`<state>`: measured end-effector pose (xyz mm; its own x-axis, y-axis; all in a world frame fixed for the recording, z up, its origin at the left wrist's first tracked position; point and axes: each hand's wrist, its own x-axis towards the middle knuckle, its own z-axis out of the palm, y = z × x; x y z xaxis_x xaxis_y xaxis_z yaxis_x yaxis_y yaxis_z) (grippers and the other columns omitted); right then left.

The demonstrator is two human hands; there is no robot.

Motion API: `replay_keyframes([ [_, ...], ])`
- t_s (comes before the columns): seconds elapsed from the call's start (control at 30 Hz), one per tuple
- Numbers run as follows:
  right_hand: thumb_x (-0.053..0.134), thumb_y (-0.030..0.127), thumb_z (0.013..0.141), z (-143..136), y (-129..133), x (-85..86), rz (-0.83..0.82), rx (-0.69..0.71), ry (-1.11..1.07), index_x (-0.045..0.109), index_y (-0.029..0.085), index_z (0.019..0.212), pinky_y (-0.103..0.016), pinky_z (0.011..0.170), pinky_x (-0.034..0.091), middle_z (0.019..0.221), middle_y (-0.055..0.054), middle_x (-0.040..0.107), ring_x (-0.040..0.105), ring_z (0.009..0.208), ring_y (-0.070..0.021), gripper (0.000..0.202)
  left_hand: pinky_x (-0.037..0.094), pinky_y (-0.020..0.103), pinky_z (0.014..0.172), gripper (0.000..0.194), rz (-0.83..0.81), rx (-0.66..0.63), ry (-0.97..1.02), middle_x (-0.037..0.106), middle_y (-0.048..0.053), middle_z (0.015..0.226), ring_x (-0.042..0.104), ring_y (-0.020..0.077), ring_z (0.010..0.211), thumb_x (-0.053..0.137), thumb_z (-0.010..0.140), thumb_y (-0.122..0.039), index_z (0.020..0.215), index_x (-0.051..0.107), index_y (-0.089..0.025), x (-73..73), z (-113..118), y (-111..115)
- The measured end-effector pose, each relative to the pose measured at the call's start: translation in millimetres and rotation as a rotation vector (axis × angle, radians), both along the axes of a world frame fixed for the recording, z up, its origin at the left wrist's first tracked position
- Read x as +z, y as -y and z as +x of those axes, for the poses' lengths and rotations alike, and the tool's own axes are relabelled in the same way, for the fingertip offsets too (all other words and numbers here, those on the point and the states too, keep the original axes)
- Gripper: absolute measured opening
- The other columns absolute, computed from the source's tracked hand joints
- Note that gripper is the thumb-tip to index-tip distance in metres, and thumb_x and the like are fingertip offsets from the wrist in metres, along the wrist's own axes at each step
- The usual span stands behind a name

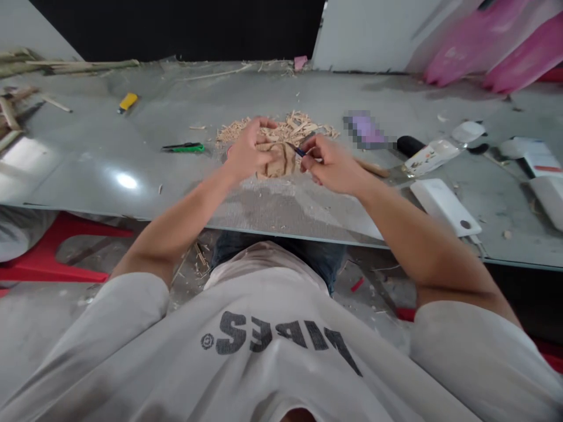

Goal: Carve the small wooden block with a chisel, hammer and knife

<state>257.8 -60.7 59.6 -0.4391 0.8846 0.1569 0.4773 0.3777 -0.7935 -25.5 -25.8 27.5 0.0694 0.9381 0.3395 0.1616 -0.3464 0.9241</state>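
A pale brown carved wooden block with dark lines or grooves rests on the table near its front edge. My left hand steadies it from the left, thumb on its top and fingers curved over the far side. Pinched in my right hand is a slim dark pen-like tool, its tip at the block's upper right part. I cannot make out exactly what kind of tool it is. Wood shavings lie heaped just beyond the block and both hands.
To the left lie a green utility knife and a yellow object. On the right are a wooden-handled tool, a blurred-out purple item, a clear bottle and a white box-like device. Sticks line the back left.
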Motion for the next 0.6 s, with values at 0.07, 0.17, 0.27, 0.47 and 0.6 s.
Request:
replay_keyframes([
  [0.07, 0.083, 0.069, 0.115, 12, -22, 1.8, -0.006, 0.023, 0.025, 0.065, 0.033, 0.116, -0.041, 0.071, 0.053, 0.093, -0.002, 0.076, 0.061, 0.074, -0.0233, 0.040, 0.067, 0.043, 0.090, 0.067, -0.048, -0.081, -0.079, 0.079, 0.000, 0.096, 0.081, 0.0273, 0.093, 0.121, 0.083, -0.029, 0.135, 0.079, -0.028, 11.6, 1, -25],
  [0.17, 0.077, 0.063, 0.115, 28, -38, -1.9, 0.060, -0.005, 0.070, 0.065, 0.032, 0.111, -0.040, 0.073, 0.051, 0.086, -0.001, 0.071, 0.058, 0.073, -0.0239, 0.033, 0.070, 0.046, 0.095, 0.063, -0.057, -0.144, -0.168, 0.079, 0.003, 0.096, 0.085, 0.0299, 0.099, 0.121, 0.083, -0.032, 0.132, 0.082, -0.024, 18.3, -4, -39],
  [0.27, 0.069, 0.053, 0.117, 37, -41, -9.0, 0.208, -0.020, 0.252, 0.074, 0.030, 0.118, -0.042, 0.078, 0.050, 0.091, -0.006, 0.076, 0.063, 0.080, -0.0282, 0.023, 0.075, 0.052, 0.110, 0.062, -0.029, -0.194, -0.271, 0.085, 0.009, 0.111, 0.088, 0.0347, 0.121, 0.121, 0.088, -0.040, 0.135, 0.084, -0.023, 13.9, -10, -35],
  [0.47, 0.056, 0.041, 0.124, 28, -31, -13.3, 0.373, 0.004, 0.594, 0.085, 0.022, 0.147, -0.047, 0.092, 0.052, 0.126, -0.018, 0.091, 0.080, 0.106, -0.0392, 0.042, 0.071, 0.064, 0.136, 0.057, 0.030, -0.205, -0.510, 0.087, 0.021, 0.157, 0.085, 0.0461, 0.153, 0.114, 0.100, -0.049, 0.143, 0.087, -0.023, 9.1, -13, -18],
  [0.6, 0.049, 0.037, 0.126, 15, -22, -11.6, 0.441, -0.037, 0.718, 0.086, 0.021, 0.149, -0.049, 0.092, 0.050, 0.145, -0.021, 0.091, 0.081, 0.117, -0.0422, 0.047, 0.070, 0.064, 0.137, 0.063, 0.047, -0.173, -0.521, 0.087, 0.021, 0.153, 0.084, 0.0460, 0.156, 0.113, 0.104, -0.045, 0.155, 0.083, -0.024, 6.5, -12, -15],
])
